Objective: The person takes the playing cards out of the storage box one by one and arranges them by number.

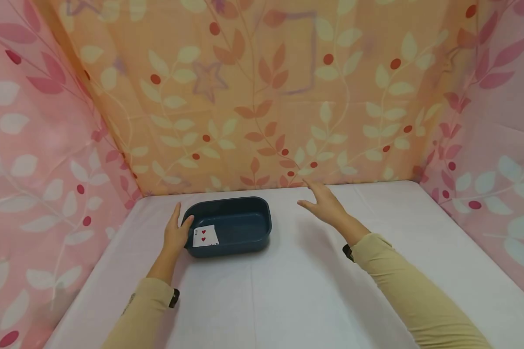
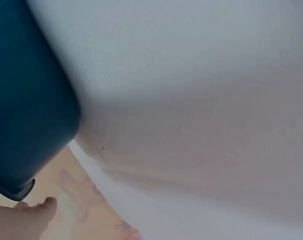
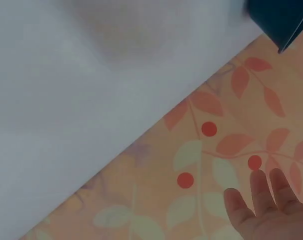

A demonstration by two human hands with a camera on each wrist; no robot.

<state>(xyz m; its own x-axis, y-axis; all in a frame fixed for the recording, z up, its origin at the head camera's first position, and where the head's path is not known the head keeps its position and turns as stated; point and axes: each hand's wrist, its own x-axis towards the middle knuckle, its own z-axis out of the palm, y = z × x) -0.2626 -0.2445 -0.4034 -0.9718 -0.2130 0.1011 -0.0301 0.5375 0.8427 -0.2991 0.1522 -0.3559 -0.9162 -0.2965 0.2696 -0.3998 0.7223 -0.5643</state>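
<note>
A dark blue rectangular plastic tub (image 1: 240,249) with rounded corners sits on the white-covered table. White playing cards (image 1: 205,236), one with red hearts, lie inside at its left end. My left hand (image 1: 176,237) holds the tub's left end, thumb over the rim and fingers along the outside. In the left wrist view, fingertips (image 2: 49,204) show close to the rim of the tub (image 2: 31,100). To the right of the tub, my right hand (image 1: 325,206) hovers above the table with fingers extended and nothing in it; its fingers (image 3: 261,190) are spread in the right wrist view.
The white tabletop (image 1: 288,300) reaches back to an orange leaf-patterned curtain (image 1: 262,97). Pink patterned curtains flank it on the left (image 1: 39,169) and right (image 1: 484,160). Dark bands (image 1: 173,298) show at the sleeve cuffs.
</note>
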